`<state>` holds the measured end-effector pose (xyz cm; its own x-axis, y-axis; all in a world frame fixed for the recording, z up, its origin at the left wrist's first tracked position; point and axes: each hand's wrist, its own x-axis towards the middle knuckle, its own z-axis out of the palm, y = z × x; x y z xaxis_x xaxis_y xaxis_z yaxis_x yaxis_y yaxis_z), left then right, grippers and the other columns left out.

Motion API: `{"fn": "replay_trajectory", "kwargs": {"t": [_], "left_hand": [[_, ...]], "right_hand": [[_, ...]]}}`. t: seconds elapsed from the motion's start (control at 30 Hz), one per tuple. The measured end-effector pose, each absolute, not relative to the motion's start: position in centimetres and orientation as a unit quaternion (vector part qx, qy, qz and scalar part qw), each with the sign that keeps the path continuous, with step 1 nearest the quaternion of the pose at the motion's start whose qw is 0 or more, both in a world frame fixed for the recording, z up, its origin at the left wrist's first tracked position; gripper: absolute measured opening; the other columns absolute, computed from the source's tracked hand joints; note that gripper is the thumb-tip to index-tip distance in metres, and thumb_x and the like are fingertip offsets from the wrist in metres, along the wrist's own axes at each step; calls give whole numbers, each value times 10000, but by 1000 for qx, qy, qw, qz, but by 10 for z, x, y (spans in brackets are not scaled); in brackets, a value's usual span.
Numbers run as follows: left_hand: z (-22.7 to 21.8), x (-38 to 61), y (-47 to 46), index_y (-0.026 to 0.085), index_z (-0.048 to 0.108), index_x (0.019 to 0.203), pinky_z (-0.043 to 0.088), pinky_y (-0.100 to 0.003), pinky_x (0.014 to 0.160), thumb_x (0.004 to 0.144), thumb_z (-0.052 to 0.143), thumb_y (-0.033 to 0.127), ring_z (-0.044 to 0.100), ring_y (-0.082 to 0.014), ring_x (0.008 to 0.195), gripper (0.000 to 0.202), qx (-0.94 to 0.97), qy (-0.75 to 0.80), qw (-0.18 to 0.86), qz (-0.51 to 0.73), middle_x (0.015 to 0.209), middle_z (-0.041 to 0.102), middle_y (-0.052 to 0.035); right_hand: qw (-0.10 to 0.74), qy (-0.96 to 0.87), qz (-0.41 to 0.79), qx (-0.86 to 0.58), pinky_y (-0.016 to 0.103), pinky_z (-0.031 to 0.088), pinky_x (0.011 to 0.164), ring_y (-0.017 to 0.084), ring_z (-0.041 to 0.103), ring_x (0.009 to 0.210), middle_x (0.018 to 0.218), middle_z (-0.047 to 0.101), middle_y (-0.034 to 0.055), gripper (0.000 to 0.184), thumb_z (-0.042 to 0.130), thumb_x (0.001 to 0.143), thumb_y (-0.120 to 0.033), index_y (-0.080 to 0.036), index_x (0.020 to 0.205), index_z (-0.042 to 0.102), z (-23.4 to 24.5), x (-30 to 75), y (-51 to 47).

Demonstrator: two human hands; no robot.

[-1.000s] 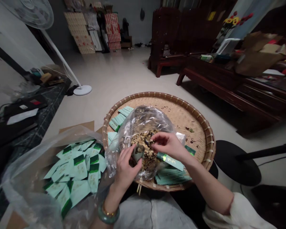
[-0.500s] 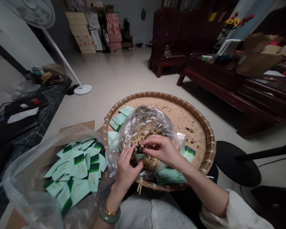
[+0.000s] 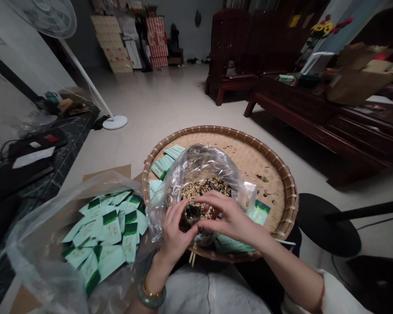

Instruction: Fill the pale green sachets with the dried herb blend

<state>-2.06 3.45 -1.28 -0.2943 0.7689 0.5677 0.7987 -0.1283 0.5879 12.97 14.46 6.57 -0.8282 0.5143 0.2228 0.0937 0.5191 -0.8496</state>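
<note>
Right hand, shifted: compared with a second ago, the right hand [image 3: 227,213] is further left, off the loose mix and up against the mouth of the pouch [image 3: 192,213]; the left hand [image 3: 176,226] has hardly changed place
Bag on the left: a big clear bag [image 3: 36,248] stands open, heaped with pale green packets [image 3: 111,224] at mixed angles, dark green ends showing
Left hand: curled, thumb parted from the fingers by the width of the pouch, which it has hold of; a bangle [image 3: 152,298] circles the wrist
Pouch: it sits between the two hands, inside the left hand's grip and just left of the right fingertips, above the near left part of the mix; dark stuff shows in its mouth, which opens upward; seen so nearly end-on, its long axis is hard for me to tell
Mix: golden and dark bits [image 3: 199,189] lie in a crumpled clear liner [image 3: 212,159], close beyond both hands
Right hand's fingers: thumb and forefinger are moderately apart, bracketing the pouch's right side; I see nothing pinched between them, and cannot tell whether they touch the rim
Stack: thin green sachets [image 3: 232,245] lie under the right forearm, near the front edge
Round tray: woven tray [image 3: 258,170], dark scraps [image 3: 265,179] scattered over its right side
</note>
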Motion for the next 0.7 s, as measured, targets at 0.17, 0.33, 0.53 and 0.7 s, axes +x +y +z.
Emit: {"fn": "replay_trajectory", "kwargs": {"t": [0.17, 0.33, 0.53, 0.7], "left_hand": [[-12, -18, 34, 183, 496, 1262, 517, -411, 879, 782, 638, 172, 595, -244, 1014, 501, -610, -658, -1, -442, 1110, 655, -105], [-9, -18, 37, 194, 499, 1258, 512, -390, 843, 759, 650, 156, 596, -232, 958, 523, -590, -673, -26, -445, 1028, 656, -78], [-9, -16, 41, 199, 494, 1280, 490, -412, 864, 771, 644, 207, 586, -246, 969, 531, -579, -684, -42, -442, 1032, 648, -83], [-10, -16, 44, 202, 525, 1271, 464, -436, 918, 725, 653, 187, 571, -263, 1031, 562, -564, -690, -82, -446, 1112, 642, -98]], "right_hand": [[249, -868, 406, -140, 283, 526, 693, 157, 622, 795, 912, 657, 73, 156, 606, 874, -221, -167, 1003, 677, 56, 130, 140], [305, -830, 431, -182, 256, 517, 646, 151, 631, 765, 841, 674, 53, 96, 625, 862, -252, -183, 862, 691, 56, 133, 148], [267, -835, 428, -218, 253, 531, 623, 132, 608, 738, 1066, 622, 82, 265, 679, 816, -352, -212, 1041, 671, 53, 138, 148], [231, -883, 371, -172, 295, 515, 737, 173, 614, 846, 978, 626, 92, 113, 587, 883, -231, -175, 940, 667, 40, 134, 145]]}}
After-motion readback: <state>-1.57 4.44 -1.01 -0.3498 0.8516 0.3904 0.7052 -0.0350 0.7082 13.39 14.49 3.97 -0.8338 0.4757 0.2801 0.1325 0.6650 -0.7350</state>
